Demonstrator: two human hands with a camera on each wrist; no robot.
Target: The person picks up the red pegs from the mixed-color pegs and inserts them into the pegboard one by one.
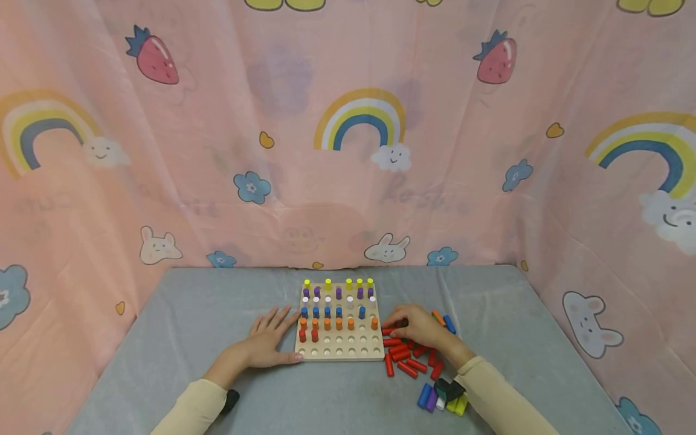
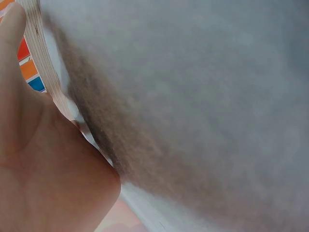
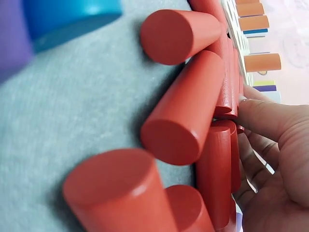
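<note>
A wooden pegboard lies on the grey table, with yellow, purple, white, blue, orange and red pegs upright in rows of holes. My left hand rests spread at the board's left side, its thumb by the front left corner; the left wrist view shows the palm beside the board's edge. Just right of the board, my right hand reaches down over loose red pegs. Its curled thumb and fingers pinch a red peg. In the right wrist view, the fingertips are partly hidden behind red pegs.
Below the right forearm lie loose blue, purple, white and yellow pegs. An orange peg and blue pegs lie beyond the right wrist. A patterned pink curtain surrounds the table's back and sides.
</note>
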